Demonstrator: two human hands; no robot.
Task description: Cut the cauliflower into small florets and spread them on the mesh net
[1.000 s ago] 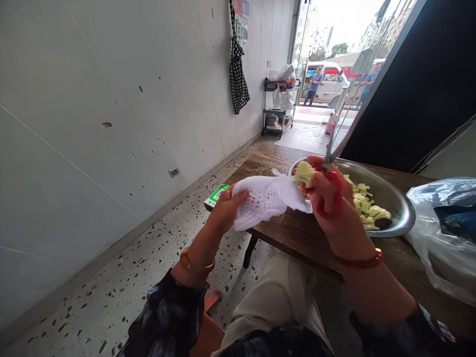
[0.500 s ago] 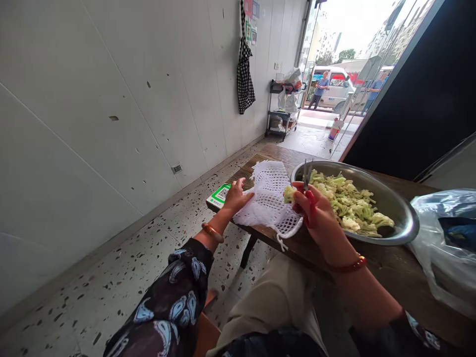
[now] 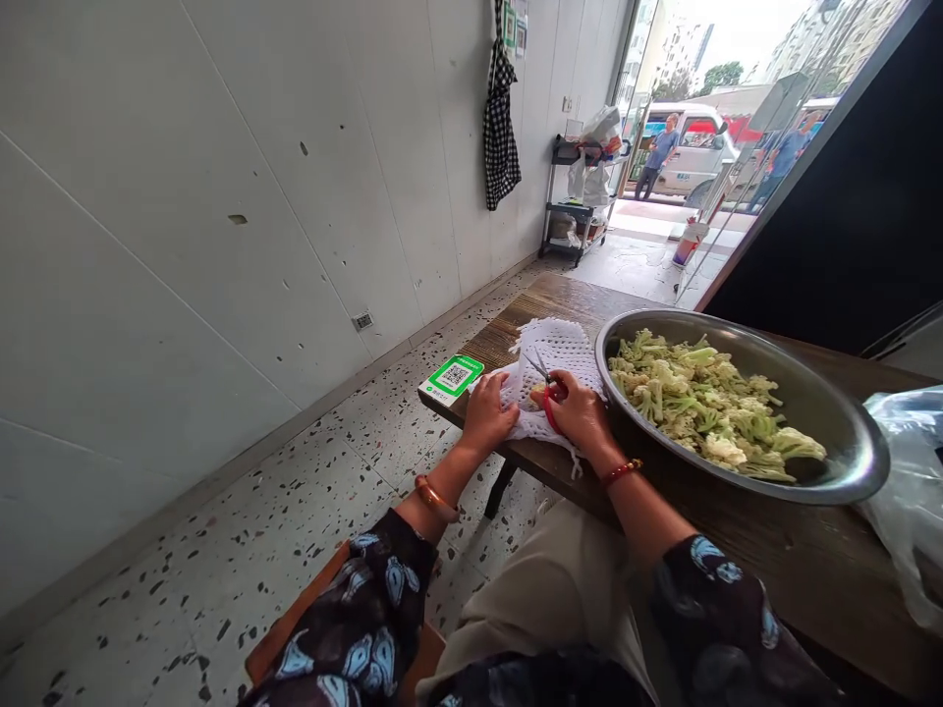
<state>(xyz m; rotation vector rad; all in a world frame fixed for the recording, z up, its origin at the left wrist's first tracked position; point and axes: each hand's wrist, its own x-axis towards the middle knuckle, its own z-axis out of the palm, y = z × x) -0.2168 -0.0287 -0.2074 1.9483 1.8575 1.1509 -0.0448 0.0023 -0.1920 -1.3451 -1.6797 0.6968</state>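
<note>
My left hand [image 3: 490,414] is at the near left part of a white mesh foam net [image 3: 566,344], its fingers curled on the net. My right hand [image 3: 582,417] grips scissors [image 3: 549,405] with red handles, their blades pointing up and away to the left over the net. A small pale cauliflower piece [image 3: 537,394] shows beside the scissors, partly hidden by my right fingers. To the right of this hand stands a large steel bowl [image 3: 861,466], holding many cut cauliflower florets [image 3: 689,398].
A green and white QR code sign [image 3: 453,377] lies at the left corner of the wooden table [image 3: 744,535]. A clear plastic bag [image 3: 910,432] rests right of the bowl. Beyond are a cart [image 3: 582,201], a hanging checked apron [image 3: 502,137] and a person [image 3: 658,157] outside.
My right hand has moved left from the bowl's rim onto the net, carrying the scissors and cauliflower piece. My left fingers have curled on the net. The view has shifted slightly.
</note>
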